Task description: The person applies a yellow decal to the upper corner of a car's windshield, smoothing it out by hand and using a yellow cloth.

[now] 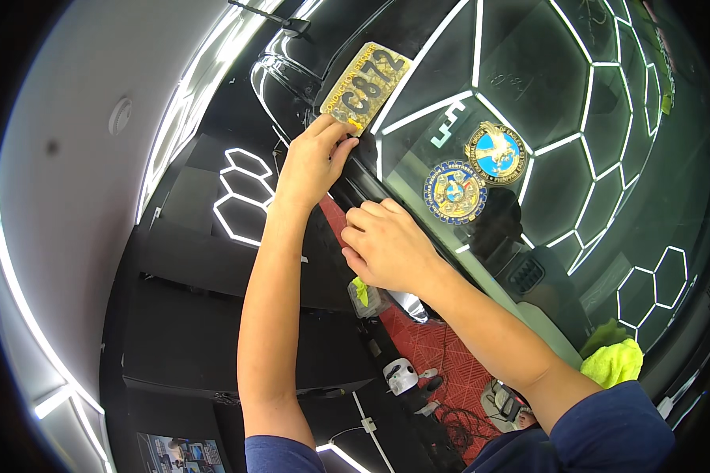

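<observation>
A yellowish rectangular plate-like sticker point(380, 72) with large dark characters lies against a vehicle's dark glass point(442, 47), near its edge. My left hand point(312, 162) pinches at its lower corner, thumb and fingertips together, beside a small bright yellow bit point(356, 124). Lower and to the right, my right hand point(390, 246) is closed, its fingers curled by the black edge trim of the glass. Whatever it may hold is hidden. Two round emblems, one blue and gold point(495, 153) and one ringed in dark blue point(455, 192), sit on the glass to its right.
A lime-green cloth point(612, 363) hangs at the lower right. Below my hands are a clear container point(366, 299) with a green cloth and red floor tiles point(422, 339) with cables. Black cabinets point(205, 339) stand to the left. Hexagonal lights reflect in the glass.
</observation>
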`<act>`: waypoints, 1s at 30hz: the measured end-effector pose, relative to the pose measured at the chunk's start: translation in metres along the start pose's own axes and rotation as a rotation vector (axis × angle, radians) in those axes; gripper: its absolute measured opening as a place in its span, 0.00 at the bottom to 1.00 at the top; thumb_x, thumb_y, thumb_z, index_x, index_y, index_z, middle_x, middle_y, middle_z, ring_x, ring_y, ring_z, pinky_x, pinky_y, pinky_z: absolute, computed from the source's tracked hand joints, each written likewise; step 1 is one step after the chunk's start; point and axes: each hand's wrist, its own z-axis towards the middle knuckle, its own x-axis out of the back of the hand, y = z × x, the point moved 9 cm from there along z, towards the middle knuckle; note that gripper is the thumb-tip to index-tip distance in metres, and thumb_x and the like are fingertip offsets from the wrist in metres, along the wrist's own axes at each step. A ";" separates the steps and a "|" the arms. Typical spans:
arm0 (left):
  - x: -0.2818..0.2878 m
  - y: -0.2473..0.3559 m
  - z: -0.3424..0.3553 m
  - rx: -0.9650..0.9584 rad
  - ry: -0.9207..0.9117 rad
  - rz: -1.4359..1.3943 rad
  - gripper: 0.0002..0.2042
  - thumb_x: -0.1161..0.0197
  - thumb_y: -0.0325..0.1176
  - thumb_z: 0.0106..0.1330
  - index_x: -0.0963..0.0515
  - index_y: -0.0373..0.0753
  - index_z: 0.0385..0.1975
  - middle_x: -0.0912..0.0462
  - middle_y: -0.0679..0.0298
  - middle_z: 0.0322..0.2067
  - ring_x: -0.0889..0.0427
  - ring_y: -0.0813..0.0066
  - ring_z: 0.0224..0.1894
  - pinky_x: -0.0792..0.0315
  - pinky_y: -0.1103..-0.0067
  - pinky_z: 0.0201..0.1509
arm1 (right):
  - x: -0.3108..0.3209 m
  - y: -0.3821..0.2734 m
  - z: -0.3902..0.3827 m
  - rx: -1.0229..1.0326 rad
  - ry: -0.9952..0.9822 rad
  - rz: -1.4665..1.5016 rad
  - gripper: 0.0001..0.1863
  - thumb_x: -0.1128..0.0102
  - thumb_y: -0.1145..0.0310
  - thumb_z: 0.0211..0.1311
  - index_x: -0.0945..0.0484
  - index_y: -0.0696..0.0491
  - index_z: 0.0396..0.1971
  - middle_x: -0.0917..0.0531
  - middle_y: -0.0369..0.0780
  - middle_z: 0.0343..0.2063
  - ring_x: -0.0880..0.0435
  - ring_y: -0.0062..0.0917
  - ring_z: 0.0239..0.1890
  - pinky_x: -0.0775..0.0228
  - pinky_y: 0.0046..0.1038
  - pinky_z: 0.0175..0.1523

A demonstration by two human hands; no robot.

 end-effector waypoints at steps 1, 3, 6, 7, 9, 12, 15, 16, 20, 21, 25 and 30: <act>-0.001 -0.001 0.000 0.000 0.000 0.000 0.08 0.33 0.26 0.58 0.21 0.36 0.36 0.21 0.59 0.32 0.18 0.60 0.29 0.25 0.71 0.34 | 0.000 0.000 0.000 0.001 0.002 0.003 0.06 0.36 0.67 0.51 0.20 0.54 0.24 0.22 0.37 0.30 0.24 0.28 0.41 0.34 0.31 0.50; -0.001 0.003 0.000 -0.046 0.020 0.077 0.05 0.34 0.26 0.59 0.21 0.36 0.33 0.21 0.59 0.31 0.19 0.57 0.29 0.25 0.69 0.33 | 0.000 0.000 0.000 0.004 0.008 0.002 0.06 0.36 0.67 0.51 0.20 0.54 0.24 0.22 0.37 0.30 0.24 0.28 0.41 0.34 0.32 0.50; -0.006 0.002 0.004 -0.013 -0.021 0.101 0.03 0.37 0.25 0.60 0.23 0.35 0.31 0.22 0.57 0.31 0.19 0.55 0.31 0.25 0.68 0.34 | 0.000 0.001 0.000 0.002 0.006 0.004 0.06 0.36 0.67 0.51 0.20 0.54 0.24 0.22 0.37 0.30 0.24 0.28 0.41 0.34 0.32 0.50; -0.007 0.000 0.005 -0.014 -0.021 0.100 0.03 0.37 0.25 0.60 0.23 0.35 0.31 0.22 0.57 0.31 0.19 0.55 0.31 0.25 0.68 0.34 | 0.000 0.001 0.000 -0.001 -0.001 0.007 0.06 0.36 0.67 0.52 0.20 0.54 0.24 0.22 0.37 0.30 0.24 0.28 0.41 0.34 0.32 0.50; -0.008 0.002 0.006 -0.081 -0.004 0.113 0.03 0.38 0.20 0.61 0.24 0.32 0.32 0.25 0.59 0.28 0.21 0.67 0.26 0.27 0.75 0.30 | 0.000 0.001 0.000 0.000 0.005 0.004 0.06 0.36 0.67 0.52 0.20 0.54 0.24 0.22 0.37 0.30 0.24 0.28 0.41 0.34 0.32 0.50; -0.009 -0.004 0.007 -0.050 -0.015 0.110 0.03 0.39 0.21 0.62 0.25 0.32 0.33 0.26 0.59 0.28 0.23 0.67 0.25 0.28 0.76 0.30 | 0.001 0.001 0.000 -0.002 0.006 0.004 0.06 0.37 0.67 0.52 0.20 0.54 0.24 0.22 0.37 0.30 0.24 0.28 0.40 0.34 0.32 0.50; -0.006 -0.007 0.007 -0.002 0.020 0.048 0.02 0.40 0.21 0.63 0.25 0.32 0.34 0.26 0.59 0.28 0.24 0.69 0.25 0.28 0.77 0.30 | 0.002 0.001 0.000 0.006 0.037 0.015 0.06 0.36 0.67 0.51 0.21 0.54 0.23 0.23 0.37 0.29 0.24 0.28 0.38 0.34 0.32 0.47; -0.005 -0.006 0.006 -0.001 0.018 0.051 0.02 0.40 0.21 0.63 0.25 0.32 0.34 0.26 0.59 0.28 0.24 0.69 0.25 0.28 0.77 0.30 | 0.004 -0.001 0.000 0.020 0.075 0.028 0.06 0.35 0.68 0.49 0.22 0.53 0.22 0.24 0.36 0.28 0.24 0.29 0.36 0.34 0.33 0.45; 0.028 0.000 -0.011 0.072 0.243 -0.117 0.01 0.42 0.22 0.67 0.26 0.31 0.34 0.24 0.63 0.28 0.25 0.78 0.27 0.29 0.80 0.37 | 0.005 -0.002 0.002 0.016 0.072 0.061 0.06 0.35 0.68 0.49 0.22 0.53 0.22 0.24 0.37 0.28 0.24 0.29 0.36 0.34 0.33 0.44; 0.035 0.004 -0.024 0.099 0.282 -0.132 0.02 0.42 0.23 0.67 0.26 0.32 0.33 0.25 0.64 0.28 0.25 0.79 0.28 0.30 0.81 0.36 | 0.006 0.000 0.001 0.017 0.080 0.061 0.06 0.35 0.68 0.49 0.23 0.53 0.22 0.24 0.37 0.28 0.24 0.30 0.36 0.34 0.33 0.44; 0.055 0.022 -0.144 0.449 0.401 -0.286 0.03 0.39 0.21 0.62 0.26 0.33 0.28 0.24 0.62 0.26 0.25 0.75 0.29 0.31 0.79 0.36 | 0.010 0.010 0.001 -0.020 -0.018 0.006 0.04 0.38 0.69 0.50 0.20 0.54 0.24 0.23 0.38 0.28 0.23 0.31 0.39 0.35 0.33 0.46; 0.028 0.093 -0.504 1.161 0.182 -0.141 0.02 0.37 0.22 0.59 0.23 0.33 0.27 0.18 0.59 0.27 0.18 0.72 0.29 0.26 0.78 0.36 | -0.018 -0.016 0.007 0.062 -0.038 -0.155 0.09 0.38 0.62 0.51 0.20 0.52 0.25 0.21 0.38 0.34 0.24 0.32 0.42 0.36 0.36 0.48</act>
